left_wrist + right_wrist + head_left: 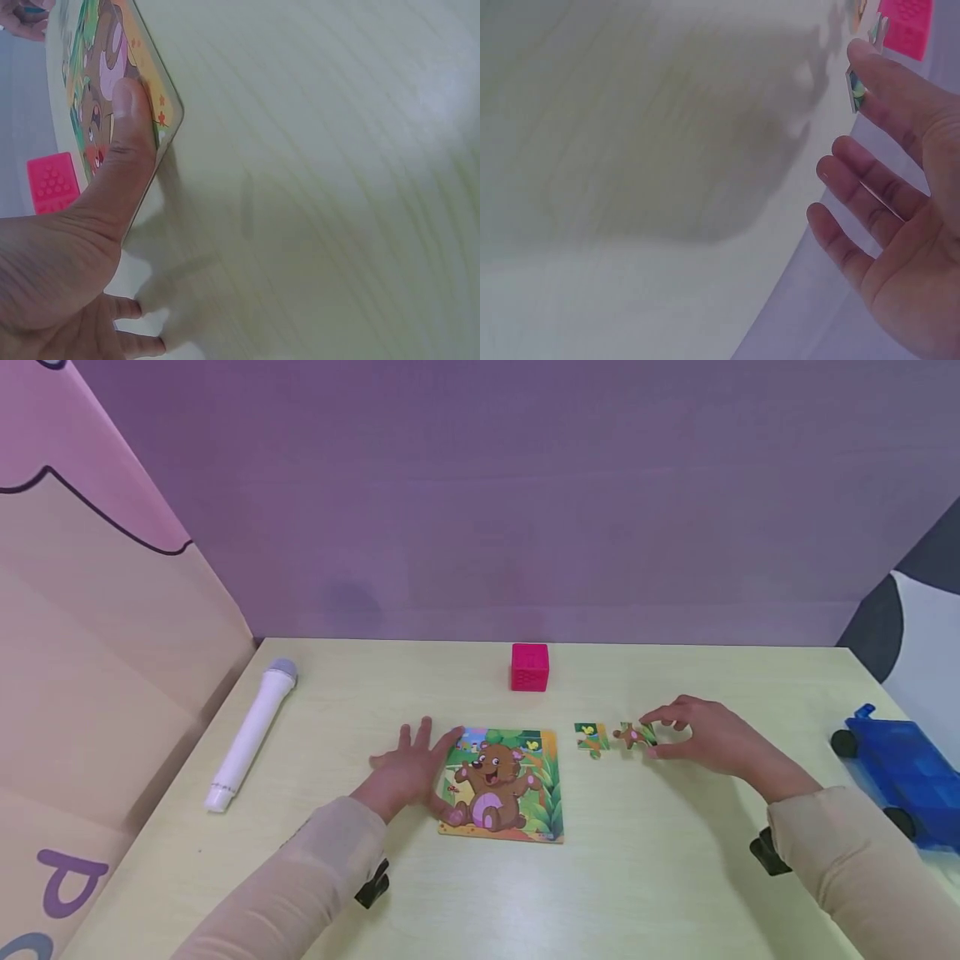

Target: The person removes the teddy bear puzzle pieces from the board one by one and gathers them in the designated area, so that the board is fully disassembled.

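A bear jigsaw puzzle (498, 785) in a square frame lies on the table in the head view. My left hand (408, 772) rests at its left side with fingers spread. In the left wrist view, the left thumb (129, 124) lies over the puzzle's edge. To the right, my right hand (701, 739) pinches a puzzle piece (632, 735) between thumb and index finger, the other fingers loosely bent. That piece (856, 91) is partly hidden by the thumb in the right wrist view. A second puzzle piece (592, 737) sits on the table between the puzzle and the held one.
Behind the puzzle stands a pink cube (529, 667). A white toy microphone (253, 733) lies at the table's left. At the right edge is a blue toy vehicle (907, 772) with black wheels. A purple wall panel (525, 510) borders the table's far edge.
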Action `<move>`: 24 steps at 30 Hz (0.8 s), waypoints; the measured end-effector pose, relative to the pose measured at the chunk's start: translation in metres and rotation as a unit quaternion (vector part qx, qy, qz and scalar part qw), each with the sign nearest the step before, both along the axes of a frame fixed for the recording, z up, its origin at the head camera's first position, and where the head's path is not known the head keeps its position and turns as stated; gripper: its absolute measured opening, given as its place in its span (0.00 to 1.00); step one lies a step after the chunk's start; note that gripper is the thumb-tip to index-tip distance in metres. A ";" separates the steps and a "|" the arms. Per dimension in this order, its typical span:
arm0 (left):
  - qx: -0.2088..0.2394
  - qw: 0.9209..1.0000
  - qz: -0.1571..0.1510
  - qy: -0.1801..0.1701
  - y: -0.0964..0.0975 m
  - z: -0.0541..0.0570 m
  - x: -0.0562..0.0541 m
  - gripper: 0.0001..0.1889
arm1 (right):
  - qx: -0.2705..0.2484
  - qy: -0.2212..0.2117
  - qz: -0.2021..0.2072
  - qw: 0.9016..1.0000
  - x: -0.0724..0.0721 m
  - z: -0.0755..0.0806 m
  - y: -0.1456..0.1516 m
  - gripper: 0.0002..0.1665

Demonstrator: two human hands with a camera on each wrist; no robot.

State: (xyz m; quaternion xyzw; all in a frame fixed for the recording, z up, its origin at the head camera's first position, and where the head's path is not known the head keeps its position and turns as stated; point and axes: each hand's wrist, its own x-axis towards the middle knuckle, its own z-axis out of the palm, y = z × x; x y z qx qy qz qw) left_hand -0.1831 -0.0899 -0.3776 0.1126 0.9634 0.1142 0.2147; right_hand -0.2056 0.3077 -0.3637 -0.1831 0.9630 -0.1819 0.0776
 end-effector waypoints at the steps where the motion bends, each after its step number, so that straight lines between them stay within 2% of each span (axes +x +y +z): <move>1: 0.000 1.000 0.000 -0.001 0.000 0.000 0.000 0.65 | 0.001 -0.003 0.000 1.000 -0.001 -0.001 0.001 0.31; 17: 0.003 1.000 0.001 -0.002 0.000 -0.002 -0.001 0.65 | 0.016 -0.018 -0.004 1.000 -0.011 -0.015 0.008 0.29; 24: -0.002 1.000 -0.001 -0.001 0.000 -0.001 -0.001 0.65 | 0.016 -0.027 -0.002 1.000 -0.013 -0.014 0.009 0.29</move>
